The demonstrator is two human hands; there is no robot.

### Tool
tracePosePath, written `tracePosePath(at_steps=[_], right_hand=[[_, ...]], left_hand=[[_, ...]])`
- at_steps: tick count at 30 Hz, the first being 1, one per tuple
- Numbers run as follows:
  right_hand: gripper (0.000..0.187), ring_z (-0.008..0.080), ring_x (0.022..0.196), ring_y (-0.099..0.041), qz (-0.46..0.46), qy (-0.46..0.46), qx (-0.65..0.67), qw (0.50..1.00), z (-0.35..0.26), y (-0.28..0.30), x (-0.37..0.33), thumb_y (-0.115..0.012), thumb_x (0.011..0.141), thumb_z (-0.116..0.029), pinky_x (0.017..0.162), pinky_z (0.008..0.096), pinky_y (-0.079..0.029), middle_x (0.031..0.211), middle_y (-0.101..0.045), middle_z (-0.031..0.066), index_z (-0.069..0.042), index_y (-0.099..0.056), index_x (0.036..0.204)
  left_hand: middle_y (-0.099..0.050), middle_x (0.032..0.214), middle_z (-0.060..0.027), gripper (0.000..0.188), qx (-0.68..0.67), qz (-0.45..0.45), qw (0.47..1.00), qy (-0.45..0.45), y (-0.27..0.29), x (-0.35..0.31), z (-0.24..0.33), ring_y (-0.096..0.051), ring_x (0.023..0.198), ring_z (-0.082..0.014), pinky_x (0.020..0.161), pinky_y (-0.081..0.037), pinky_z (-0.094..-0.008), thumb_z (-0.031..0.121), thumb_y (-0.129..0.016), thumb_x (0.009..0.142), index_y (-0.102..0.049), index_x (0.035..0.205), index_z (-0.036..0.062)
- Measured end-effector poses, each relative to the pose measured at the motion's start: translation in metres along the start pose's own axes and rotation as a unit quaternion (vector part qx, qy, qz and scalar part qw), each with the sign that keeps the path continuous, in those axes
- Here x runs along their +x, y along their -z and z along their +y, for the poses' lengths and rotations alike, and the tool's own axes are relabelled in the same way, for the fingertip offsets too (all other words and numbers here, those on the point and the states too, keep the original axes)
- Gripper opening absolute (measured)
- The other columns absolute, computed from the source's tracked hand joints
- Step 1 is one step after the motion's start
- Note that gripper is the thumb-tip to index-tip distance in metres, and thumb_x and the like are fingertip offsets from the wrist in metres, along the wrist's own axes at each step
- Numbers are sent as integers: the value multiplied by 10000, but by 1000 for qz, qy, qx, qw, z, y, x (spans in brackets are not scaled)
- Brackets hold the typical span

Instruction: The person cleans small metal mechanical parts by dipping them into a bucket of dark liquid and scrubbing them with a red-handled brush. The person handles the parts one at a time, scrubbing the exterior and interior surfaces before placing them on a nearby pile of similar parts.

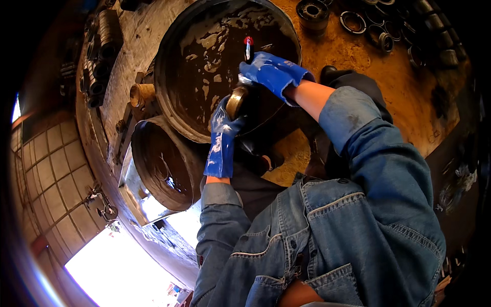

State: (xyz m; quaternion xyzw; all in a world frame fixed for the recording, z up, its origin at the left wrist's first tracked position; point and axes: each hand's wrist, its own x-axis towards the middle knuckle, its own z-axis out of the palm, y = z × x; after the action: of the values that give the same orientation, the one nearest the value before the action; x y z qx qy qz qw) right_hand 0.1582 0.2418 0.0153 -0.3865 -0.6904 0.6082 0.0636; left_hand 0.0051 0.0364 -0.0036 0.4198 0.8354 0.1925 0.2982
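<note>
Over a wide round basin of dark, oily liquid, I hold a thick brass-coloured metal ring. My left hand, in a smeared blue glove, is closed around its left and lower side. My right hand, also blue-gloved, grips what looks like a paintbrush. Its dark handle has a red end and points away from me. The silvery part below my fingers is close to the ring's upper edge; whether it touches I cannot tell. Bristles are not clearly visible, and the ring's far side lies in shadow.
A smaller round container with dark contents stands left of the basin. Several metal rings lie at the far right on the brown-stained floor. Ribbed cylindrical parts are stacked far left. A rusty round part sits beside the basin.
</note>
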Motion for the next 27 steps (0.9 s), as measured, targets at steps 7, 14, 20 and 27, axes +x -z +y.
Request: tracePosePath(at_steps=[7,14,20,27], right_hand=[[432,451,1112,-691,-19,-60,-2,998,22,-8,2,-605,927,-342,945,458,-544,1155,-721,289,-1,-756,1146],[378,443,1075,-703,-47,-1,-109,993,7,1,-13,-602,925,-310,907,457,-551,1082,-730,283,-8,-752,1098],[421,395,902,-719,11,-24,-10,1000,39,13,-1,-610,914,-369,844,430,-542,950,-734,261,15,-736,1032],[545,395,1026,-712,-35,305,-171,936,-8,33,-21,-539,963,-492,918,457,-523,1084,-746,243,-5,-724,1121]], left_hand=[[-683,1364,-193,726,255,-42,964,56,15,17,66,-661,1255,-365,1064,-537,-425,282,-841,777,-589,1434,105],[-755,1148,-237,506,401,-106,906,-89,1,65,49,-742,1009,-405,883,-597,-456,241,-812,810,-715,1263,38],[-778,1039,-146,519,187,-141,966,108,13,54,77,-753,992,-261,905,-584,-368,277,-851,771,-724,1228,65],[-748,1177,-93,665,-66,63,996,-13,-24,11,-21,-711,1069,-207,946,-574,-343,168,-888,744,-632,1343,35]])
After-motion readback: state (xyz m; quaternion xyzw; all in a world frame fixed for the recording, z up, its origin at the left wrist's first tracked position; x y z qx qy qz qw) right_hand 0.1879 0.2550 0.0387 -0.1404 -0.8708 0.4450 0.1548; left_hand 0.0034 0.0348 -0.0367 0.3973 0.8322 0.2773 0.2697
